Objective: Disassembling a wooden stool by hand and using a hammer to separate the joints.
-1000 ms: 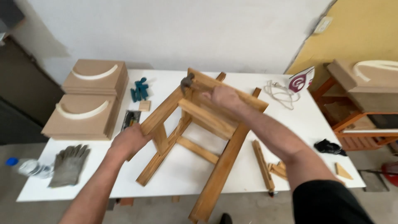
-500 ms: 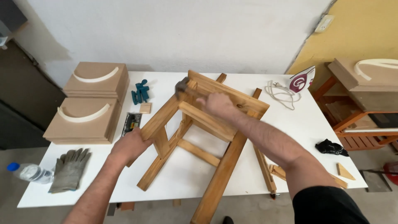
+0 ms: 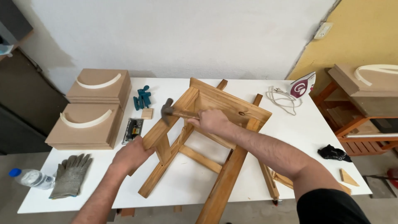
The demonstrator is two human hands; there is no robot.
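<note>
The wooden stool frame [image 3: 207, 137] is lying tipped on the white tabletop [image 3: 315, 124], its legs running toward the near edge and one long leg jutting past it. The right hand [image 3: 211, 120] is wrapping its grip closed around the handle of a hammer [image 3: 168, 111], whose head is hovering beside the upper leg, while the left hand [image 3: 132, 154] is clamping that same leg lower down, fingers closed over the wood. The likeliest trouble is a glancing blow: the left hand is sitting near the hammer's path, and an off-line strike could slide down the leg toward it or mar the wood. The overhanging leg could also let the frame rock or slip under impact. Room is lying open to the right, while stacked boards [image 3: 93, 114], a blue clamp [image 3: 141, 97] and grey gloves [image 3: 70, 174] are crowding the left.
</note>
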